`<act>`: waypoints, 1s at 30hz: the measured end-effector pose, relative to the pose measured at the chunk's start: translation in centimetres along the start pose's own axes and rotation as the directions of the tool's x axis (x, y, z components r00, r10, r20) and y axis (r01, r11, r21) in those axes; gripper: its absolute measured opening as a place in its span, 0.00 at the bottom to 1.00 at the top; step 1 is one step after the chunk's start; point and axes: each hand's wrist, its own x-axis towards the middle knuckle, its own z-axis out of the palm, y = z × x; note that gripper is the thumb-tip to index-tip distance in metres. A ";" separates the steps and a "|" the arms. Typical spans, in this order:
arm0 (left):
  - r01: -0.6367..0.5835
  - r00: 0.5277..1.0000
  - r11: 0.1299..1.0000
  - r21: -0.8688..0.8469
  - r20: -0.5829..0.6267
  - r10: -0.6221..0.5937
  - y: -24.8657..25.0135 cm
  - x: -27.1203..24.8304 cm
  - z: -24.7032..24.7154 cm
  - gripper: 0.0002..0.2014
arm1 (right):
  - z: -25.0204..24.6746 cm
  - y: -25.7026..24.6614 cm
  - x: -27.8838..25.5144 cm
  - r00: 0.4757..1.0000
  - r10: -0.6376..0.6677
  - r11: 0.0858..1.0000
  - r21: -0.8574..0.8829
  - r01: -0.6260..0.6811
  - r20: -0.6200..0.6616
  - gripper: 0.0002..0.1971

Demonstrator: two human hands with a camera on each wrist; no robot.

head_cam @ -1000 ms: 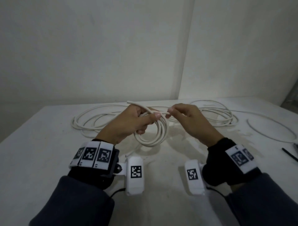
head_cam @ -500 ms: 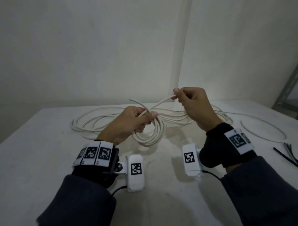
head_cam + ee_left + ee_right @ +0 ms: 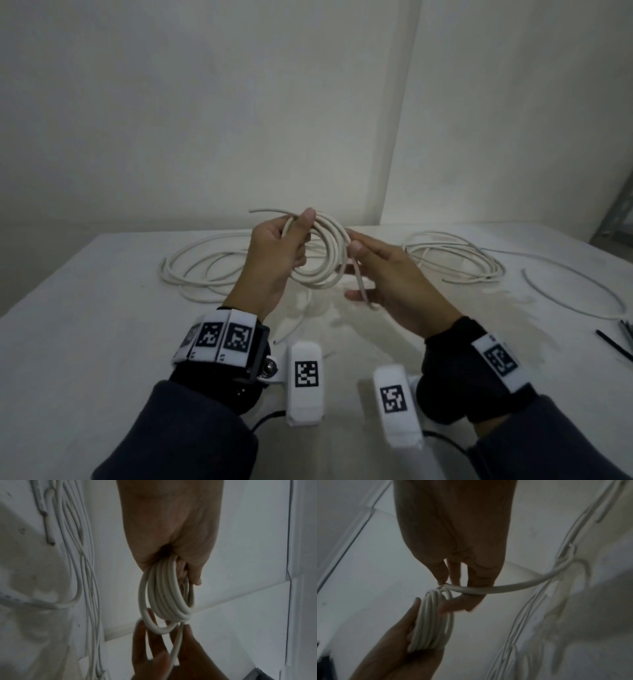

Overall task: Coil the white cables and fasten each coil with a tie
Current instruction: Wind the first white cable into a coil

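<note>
My left hand [image 3: 298, 240] grips a small coil of white cable [image 3: 325, 255] above the table, thumb on top and fingers curled through the loops. A short free end of the cable sticks out to the left over the thumb. My right hand [image 3: 358, 263] is at the coil's right edge and pinches the cable's tail [image 3: 359, 284], which runs down across its fingers. In the left wrist view the coil [image 3: 164, 599] hangs from the left hand [image 3: 180, 568], with the right fingers [image 3: 150, 649] below. In the right wrist view the right hand [image 3: 458, 582] pinches the strand [image 3: 505, 586] beside the coil [image 3: 433, 622].
More white cable lies in loose loops on the white table [image 3: 102, 342]: one heap at back left [image 3: 191, 270], one at back right [image 3: 455, 253], and a single arc at far right [image 3: 575, 298]. Black ties [image 3: 616, 346] lie at the right edge. Walls stand behind.
My right hand, raised with the strand half a second ago, has come down to the coil's right edge. The left hand has lifted the coil higher, and it has gained a loop.
</note>
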 end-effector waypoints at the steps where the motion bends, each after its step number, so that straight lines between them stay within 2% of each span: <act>1: -0.013 1.000 1.000 0.004 -0.009 0.013 -0.1 -0.2 0.3 0.12 | 0.5 0.3 -0.1 0.998 0.039 0.996 0.083 -0.043 0.046 0.13; 3: -0.026 0.998 1.000 -0.008 -0.060 0.026 -0.3 -0.3 0.6 0.10 | 1.5 0.8 -0.1 0.992 0.057 0.972 0.222 -0.080 0.109 0.15; 5: -0.044 0.988 0.999 -0.012 -0.151 0.042 -0.8 -0.1 0.6 0.11 | 2.3 1.3 -0.1 0.993 0.044 0.947 0.312 -0.078 0.113 0.16; 8: -0.049 0.973 0.996 0.074 -0.220 0.064 -1.8 -0.1 1.1 0.13 | 3.0 1.8 -0.2 0.996 0.044 0.940 0.335 -0.066 0.073 0.13; 11: -0.033 0.985 0.991 0.126 -0.165 0.054 -2.3 -0.4 1.7 0.11 | 3.2 2.4 -0.3 0.998 0.044 0.964 0.265 -0.033 -0.034 0.10; 14: -0.012 0.997 0.988 0.157 -0.075 0.024 -3.2 -0.4 2.1 0.13 | 3.1 2.9 -0.2 0.989 -0.013 0.916 0.396 0.070 -0.144 0.11; 17: 0.109 0.993 0.992 -0.058 0.055 -0.106 -3.3 -0.5 2.1 0.15 | 2.8 2.5 -0.2 0.984 -0.017 0.831 0.544 0.113 -0.179 0.08; 19: 0.271 0.954 0.938 -0.214 0.185 -0.234 -3.0 -0.5 1.5 0.26 | 2.5 2.0 -0.2 0.985 -0.005 0.775 0.622 0.114 -0.174 0.09; 21: 0.458 0.881 0.845 -0.276 0.263 -0.392 -3.4 -0.5 0.6 0.38 | 2.0 1.5 -0.2 0.983 0.011 0.714 0.689 0.120 -0.182 0.11; 22: 0.544 0.834 0.795 -0.268 0.272 -0.479 -3.7 -0.6 0.2 0.39 | 1.8 1.3 -0.3 0.985 0.016 0.676 0.728 0.115 -0.170 0.11; 24: 0.685 0.722 0.708 -0.170 0.287 -0.630 -4.4 -0.9 0.0 0.35 | 1.7 1.0 -0.3 0.994 0.019 0.589 0.805 0.074 -0.105 0.09; 26: 0.728 0.645 0.684 0.044 0.294 -0.706 -4.9 -1.4 0.5 0.24 | 1.8 1.0 -0.5 0.999 0.026 0.527 0.850 0.015 -0.033 0.04; 27: 0.712 0.637 0.692 0.123 0.302 -0.709 -5.0 -1.7 0.9 0.18 | 2.0 1.0 -0.5 1.000 0.028 0.512 0.859 -0.011 -0.005 0.03; 28: 0.696 0.648 0.707 0.129 0.313 -0.695 -5.1 -1.8 1.2 0.11 | 2.2 1.2 -0.6 0.999 0.032 0.509 0.860 -0.031 0.017 0.04; 29: 0.695 0.660 0.714 0.088 0.319 -0.681 -5.2 -1.9 1.5 0.06 | 2.3 1.2 -0.6 0.999 0.032 0.513 0.857 -0.043 0.031 0.04; 30: 0.698 0.671 0.715 0.039 0.314 -0.672 -5.3 -1.9 1.7 0.06 | 2.4 1.2 -0.6 0.999 0.031 0.519 0.854 -0.046 0.035 0.04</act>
